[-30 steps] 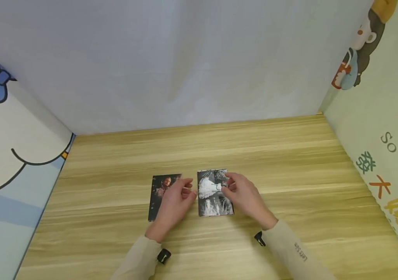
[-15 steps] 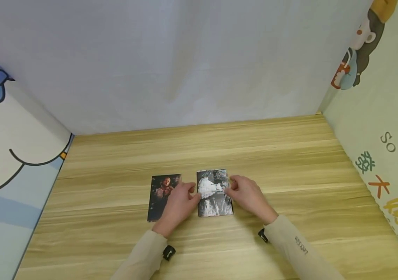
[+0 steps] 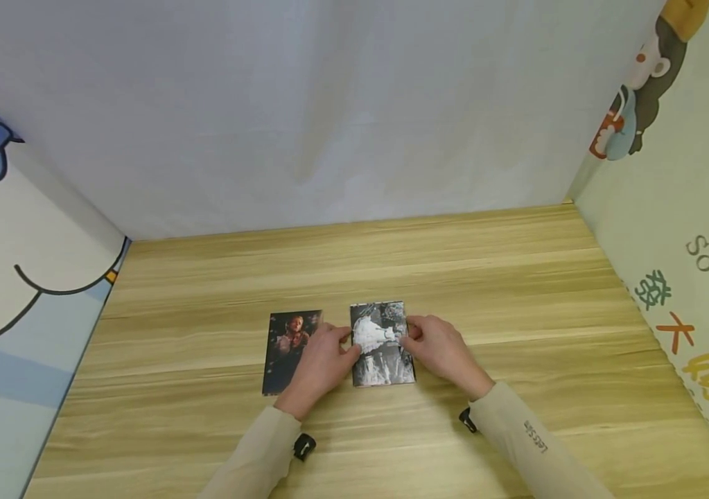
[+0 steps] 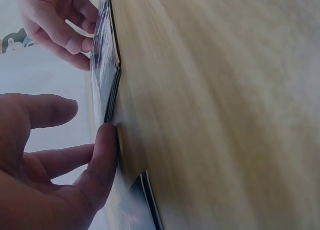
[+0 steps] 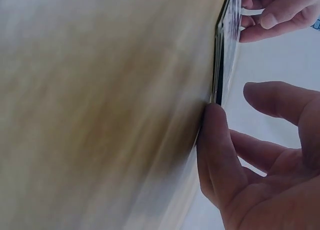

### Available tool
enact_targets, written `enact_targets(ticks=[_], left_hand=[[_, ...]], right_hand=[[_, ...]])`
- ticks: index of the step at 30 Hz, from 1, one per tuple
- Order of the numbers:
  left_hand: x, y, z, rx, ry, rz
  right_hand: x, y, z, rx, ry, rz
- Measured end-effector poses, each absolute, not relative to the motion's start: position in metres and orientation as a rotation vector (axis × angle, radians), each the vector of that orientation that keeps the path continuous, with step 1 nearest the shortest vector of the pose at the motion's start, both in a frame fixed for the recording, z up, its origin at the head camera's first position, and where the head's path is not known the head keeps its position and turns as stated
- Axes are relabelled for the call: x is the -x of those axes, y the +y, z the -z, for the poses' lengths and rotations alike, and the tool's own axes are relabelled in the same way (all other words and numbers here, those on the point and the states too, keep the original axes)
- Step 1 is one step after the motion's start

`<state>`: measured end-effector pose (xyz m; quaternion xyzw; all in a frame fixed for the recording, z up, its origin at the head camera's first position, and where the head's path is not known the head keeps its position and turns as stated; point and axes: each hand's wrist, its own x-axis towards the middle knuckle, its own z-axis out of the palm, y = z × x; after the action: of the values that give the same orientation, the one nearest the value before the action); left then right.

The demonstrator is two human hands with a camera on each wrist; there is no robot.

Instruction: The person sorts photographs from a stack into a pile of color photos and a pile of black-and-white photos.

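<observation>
A stack of photo cards [image 3: 382, 360] lies flat on the table, its top card a black-and-white print with a white dress. My left hand [image 3: 326, 357] is at its left edge; in the left wrist view a fingertip [image 4: 106, 135] touches the stack's side, and the thumb hovers apart. On the opposite edge my right hand [image 3: 443, 350] does likewise: in the right wrist view a fingertip [image 5: 216, 115] meets the layered side, the thumb raised off it. Left of these lies a darker stack of photo cards [image 3: 278, 360], topped by a portrait and partly covered by my left hand.
The wood-grain table [image 3: 204, 277] ends at a pale back wall [image 3: 329, 125]. Printed side panels stand on the left [image 3: 30, 229] and right [image 3: 672, 229]. Table surface stretches out on both sides of the cards.
My left hand has moved right to the edge of the black-and-white stack, uncovering more of the dark one. My right hand has drawn slightly back to the right edge. The stacks stay put.
</observation>
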<state>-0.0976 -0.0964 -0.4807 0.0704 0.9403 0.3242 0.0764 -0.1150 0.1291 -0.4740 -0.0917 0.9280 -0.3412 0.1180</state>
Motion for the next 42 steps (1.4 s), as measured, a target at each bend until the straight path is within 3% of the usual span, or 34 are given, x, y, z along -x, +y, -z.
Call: enact_targets(ticks=[42], left_hand=[[0.089,-0.078,0.483,-0.11,2.84,-1.602]], right_hand=[[0.102,0.143,0.47,0.225,2.789,1.287]])
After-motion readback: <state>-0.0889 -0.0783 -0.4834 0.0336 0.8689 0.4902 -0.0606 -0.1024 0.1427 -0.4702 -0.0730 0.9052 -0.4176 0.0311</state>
